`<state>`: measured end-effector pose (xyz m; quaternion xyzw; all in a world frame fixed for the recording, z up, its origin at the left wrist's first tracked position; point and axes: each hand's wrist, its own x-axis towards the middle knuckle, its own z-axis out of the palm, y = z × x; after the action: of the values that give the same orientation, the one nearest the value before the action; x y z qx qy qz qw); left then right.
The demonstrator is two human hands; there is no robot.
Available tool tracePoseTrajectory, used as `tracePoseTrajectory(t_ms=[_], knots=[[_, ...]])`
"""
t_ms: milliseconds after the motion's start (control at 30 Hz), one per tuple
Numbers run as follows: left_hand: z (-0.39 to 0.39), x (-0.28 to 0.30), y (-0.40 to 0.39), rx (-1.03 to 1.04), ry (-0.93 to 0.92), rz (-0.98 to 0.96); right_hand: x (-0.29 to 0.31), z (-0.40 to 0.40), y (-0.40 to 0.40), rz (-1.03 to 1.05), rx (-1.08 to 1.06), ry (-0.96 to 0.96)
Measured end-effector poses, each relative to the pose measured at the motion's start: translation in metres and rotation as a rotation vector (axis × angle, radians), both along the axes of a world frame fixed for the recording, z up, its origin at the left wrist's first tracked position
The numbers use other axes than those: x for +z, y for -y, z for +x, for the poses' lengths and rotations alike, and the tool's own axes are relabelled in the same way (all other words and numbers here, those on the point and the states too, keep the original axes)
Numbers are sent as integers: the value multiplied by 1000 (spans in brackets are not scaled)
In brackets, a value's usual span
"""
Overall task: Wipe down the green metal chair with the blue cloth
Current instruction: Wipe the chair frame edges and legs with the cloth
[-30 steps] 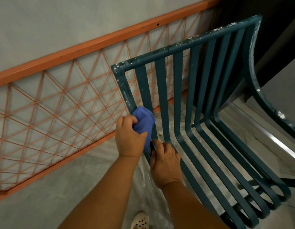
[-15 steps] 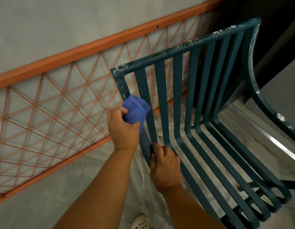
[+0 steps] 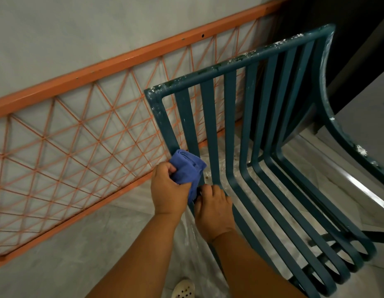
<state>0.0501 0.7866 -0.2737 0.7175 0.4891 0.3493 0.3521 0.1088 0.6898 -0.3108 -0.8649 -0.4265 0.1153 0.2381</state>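
Low on the chair's near side post, the left hand (image 3: 168, 190) is clenched around a bunched blue cloth (image 3: 186, 168), pressing it against the post just above where the back curves into the seat. The green metal chair (image 3: 260, 130) stands with its slatted back toward an orange lattice railing (image 3: 79, 130), which runs along a pale grey wall; the slats sweep down from the top rail and bend forward into the seat, ending in rounded loops at the front edge. White flecks and scuffs speckle the top rail, the upper corner of the near post and the far armrest. The right hand (image 3: 214, 209) lies just beside the cloth, its fingers (image 3: 208, 190) curled onto the frame at the bend, grasping the chair itself. Clear plastic sheeting (image 3: 193, 237) lies on the floor beneath the seat, and the toe of a white perforated shoe (image 3: 183, 290) shows at the bottom edge, between the forearms.
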Motion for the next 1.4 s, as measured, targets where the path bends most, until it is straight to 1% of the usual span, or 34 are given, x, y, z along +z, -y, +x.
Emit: tracePoseTrajectory(t_ms=[100,167,200,333,433,500,567,667,700,767,967,1167,1233,1300,1400], knots=[[0,0,1,18,7,-23,7,2,-26,162,-121,-133],[2,0,1,33,16,-26,6,0,-32,194,-175,-213],[3,0,0,36,19,-13,5,-2,-31,198,-186,-216],[11,13,-19,73,33,98,3,-9,-25,173,-144,-115],[22,37,-50,136,113,277,6,-9,-27,154,-147,-100],[26,45,-61,163,172,322,7,-8,-27,135,-136,-86],[24,39,-53,160,210,224,8,-9,-26,120,-121,-68],[11,11,-23,140,212,-35,10,-11,-27,98,-100,-29],[7,4,-18,134,212,-77,10,-11,-28,95,-99,-23],[5,1,-22,121,232,-103,10,-11,-28,94,-102,-6],[9,21,-54,65,323,-70,10,-12,-28,79,-97,10],[5,0,-19,45,167,46,9,-11,-27,107,-122,-31],[5,-1,-17,16,143,74,9,-11,-27,107,-129,-48],[12,7,-29,6,122,128,9,-11,-27,109,-132,-54],[29,32,-53,106,166,226,10,-11,-25,126,-140,-70]])
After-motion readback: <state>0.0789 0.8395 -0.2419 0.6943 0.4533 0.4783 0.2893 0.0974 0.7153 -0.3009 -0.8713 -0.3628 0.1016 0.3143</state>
